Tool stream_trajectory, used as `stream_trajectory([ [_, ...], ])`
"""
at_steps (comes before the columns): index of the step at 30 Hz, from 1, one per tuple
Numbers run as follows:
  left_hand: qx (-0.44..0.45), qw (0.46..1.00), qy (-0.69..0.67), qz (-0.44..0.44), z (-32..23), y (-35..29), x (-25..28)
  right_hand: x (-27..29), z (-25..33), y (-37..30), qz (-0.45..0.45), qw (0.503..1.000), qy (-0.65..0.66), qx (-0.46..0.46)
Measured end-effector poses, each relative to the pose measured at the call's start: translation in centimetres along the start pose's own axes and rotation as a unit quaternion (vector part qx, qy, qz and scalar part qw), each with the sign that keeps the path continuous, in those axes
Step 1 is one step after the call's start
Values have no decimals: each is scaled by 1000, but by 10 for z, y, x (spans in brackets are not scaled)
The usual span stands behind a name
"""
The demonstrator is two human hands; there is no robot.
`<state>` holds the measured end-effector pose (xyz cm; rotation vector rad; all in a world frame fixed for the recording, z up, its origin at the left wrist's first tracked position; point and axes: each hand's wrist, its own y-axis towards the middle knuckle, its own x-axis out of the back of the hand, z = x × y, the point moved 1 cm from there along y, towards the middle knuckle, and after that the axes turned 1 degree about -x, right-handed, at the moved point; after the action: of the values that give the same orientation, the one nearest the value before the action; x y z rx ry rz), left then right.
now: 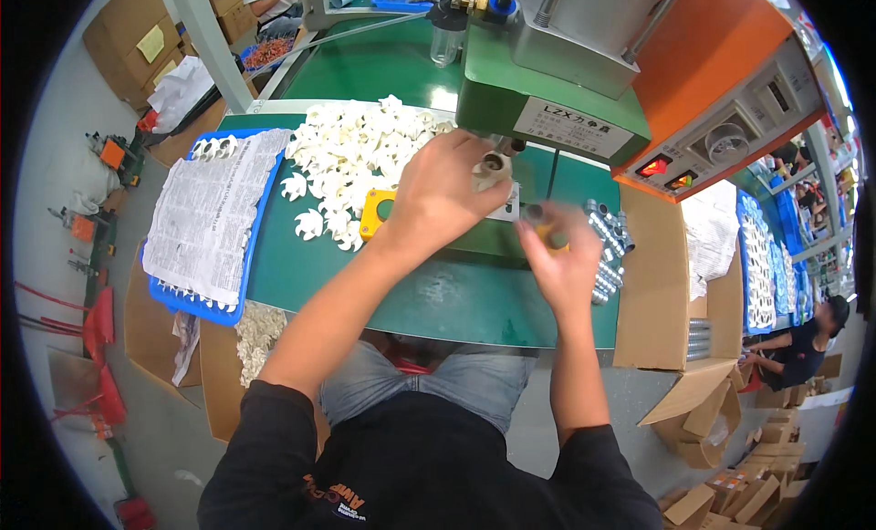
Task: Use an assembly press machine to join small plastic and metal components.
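My left hand [443, 191] reaches under the head of a green bench press [493, 97], its fingers closed on a small white plastic part [494, 165] with a round opening. My right hand [568, 261] is beside it, smeared by motion, with thumb and fingers pinched around a small grey metal sleeve [537, 214]. Close to the right hand lies a pile of shiny metal sleeves [604, 265]. A large heap of white plastic parts [342, 151] spreads behind and left of my left hand. Partly behind the left wrist is a yellow piece [370, 214] with a round hole.
An orange control box [721, 83] with lit switches stands at the right of the press. On the left, a blue tray [260, 215] holds white parts under newspaper [210, 211]. Open cardboard boxes [652, 293] flank the green table [456, 302]. Another person [794, 352] works far right.
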<state>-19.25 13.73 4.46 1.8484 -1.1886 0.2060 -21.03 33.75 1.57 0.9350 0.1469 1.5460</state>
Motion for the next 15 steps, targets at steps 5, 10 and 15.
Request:
stream_trajectory([
  [5, -4, 999, 32, -28, 19, -15, 40, -32, 12, 49, -1, 1000, 17, -25],
  [10, 62, 994, 78, -40, 52, -35, 104, -45, 12, 60, -33, 999, 32, -3],
  [15, 92, 969, 218, -71, 107, -48, 173, -40, -13, 61, -69, 980, -144, 119],
])
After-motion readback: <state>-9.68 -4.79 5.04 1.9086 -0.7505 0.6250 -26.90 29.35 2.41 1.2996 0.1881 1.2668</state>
